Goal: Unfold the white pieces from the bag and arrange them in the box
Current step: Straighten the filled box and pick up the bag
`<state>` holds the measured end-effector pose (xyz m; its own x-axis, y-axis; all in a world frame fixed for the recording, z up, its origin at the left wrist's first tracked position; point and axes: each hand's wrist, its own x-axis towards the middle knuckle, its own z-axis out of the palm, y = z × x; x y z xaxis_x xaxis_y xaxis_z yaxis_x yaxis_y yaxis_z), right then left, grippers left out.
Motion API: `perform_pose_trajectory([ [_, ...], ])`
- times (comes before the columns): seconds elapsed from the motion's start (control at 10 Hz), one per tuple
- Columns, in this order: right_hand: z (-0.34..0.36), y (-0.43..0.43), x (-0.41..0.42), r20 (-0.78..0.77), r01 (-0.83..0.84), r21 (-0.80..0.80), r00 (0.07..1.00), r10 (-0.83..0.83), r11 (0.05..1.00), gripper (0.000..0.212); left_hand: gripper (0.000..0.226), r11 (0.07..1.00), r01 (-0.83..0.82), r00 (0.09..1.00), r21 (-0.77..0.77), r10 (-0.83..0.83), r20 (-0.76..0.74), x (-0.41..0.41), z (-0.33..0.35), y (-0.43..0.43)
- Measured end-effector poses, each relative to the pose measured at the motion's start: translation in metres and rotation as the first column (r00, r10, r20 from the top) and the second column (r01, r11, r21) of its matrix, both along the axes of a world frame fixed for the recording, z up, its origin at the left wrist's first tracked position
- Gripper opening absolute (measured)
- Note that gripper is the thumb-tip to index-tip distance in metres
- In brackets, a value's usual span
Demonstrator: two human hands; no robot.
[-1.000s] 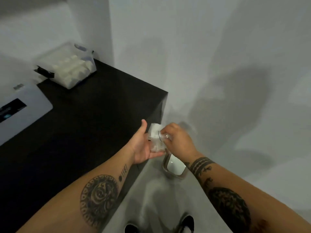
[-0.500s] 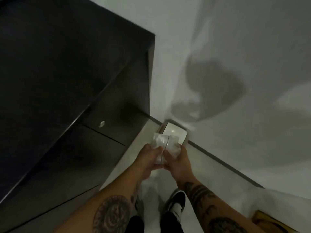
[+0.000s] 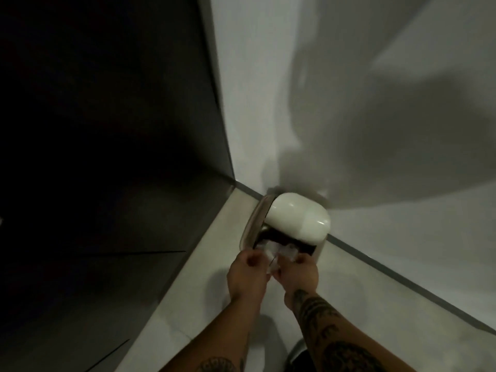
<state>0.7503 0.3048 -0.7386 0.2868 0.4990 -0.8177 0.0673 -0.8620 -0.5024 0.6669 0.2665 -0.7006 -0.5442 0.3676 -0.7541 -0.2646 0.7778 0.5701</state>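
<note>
While left hand and right hand pinch it with curled fingers, crumpled white wrapper sits at bin mouth, under white lid; too bunched to tell long axis. Bin on floor, against wall, beside dark cabinet.

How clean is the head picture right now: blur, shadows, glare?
Head view: dim; cabinet nearly black; broad soft shadows on the wall; small glare streak on the bin lid; left hand, right hand and the crumpled plastic they grip slightly blurred.
</note>
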Motion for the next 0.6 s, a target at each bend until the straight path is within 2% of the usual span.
perform_pose_trajectory([
  [0.1,-0.025,0.007,0.001,-0.105,0.076,0.038,0.992,-0.072,0.996,0.008,0.015,0.989,0.13,0.991,-0.065,-0.132,-0.025,-0.001,-0.028,0.019],
  [0.2,-0.036,0.01,0.0,-0.282,0.046,0.026,0.959,-0.037,0.999,0.032,0.025,0.989,0.133,0.987,-0.068,-0.126,0.103,0.002,-0.047,0.037],
  [0.3,-0.035,0.004,0.004,-0.251,-0.079,0.01,0.965,0.079,0.997,0.039,0.023,0.994,0.084,0.972,-0.075,-0.065,0.224,0.01,-0.045,0.044],
  [0.4,-0.024,-0.02,0.014,-0.195,-0.202,0.012,0.96,0.2,0.979,0.044,0.027,0.986,0.136,0.974,-0.1,-0.115,0.195,0.015,-0.025,0.036],
  [0.5,0.011,-0.03,0.018,-0.148,-0.247,-0.009,0.959,0.243,0.969,0.039,0.03,0.978,0.191,0.971,-0.083,-0.176,0.159,0.005,0.018,0.026],
  [0.6,0.073,-0.047,0.033,-0.103,-0.239,-0.097,0.968,0.229,0.966,0.015,0.04,0.965,0.257,0.963,-0.044,-0.252,0.096,-0.01,0.079,0.031],
])
